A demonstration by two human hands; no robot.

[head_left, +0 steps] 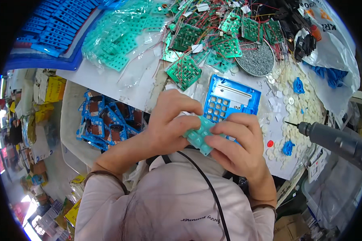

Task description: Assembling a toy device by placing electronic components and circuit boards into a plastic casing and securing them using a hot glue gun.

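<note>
Both hands meet close under the camera: the left hand (171,120) and the right hand (237,144) each hold a closed grip on 1 teal rubber keypad (200,135), pinched between their fingers just above the near edge of the tabletop (120,86). Directly behind the keypad lies a blue plastic calculator shell (231,100) with rows of empty key holes. Green circuit boards (184,71) with red wires pile up farther back, beside a round dish of small screws (256,60). An electric screwdriver (330,138) points in from the right.
</note>
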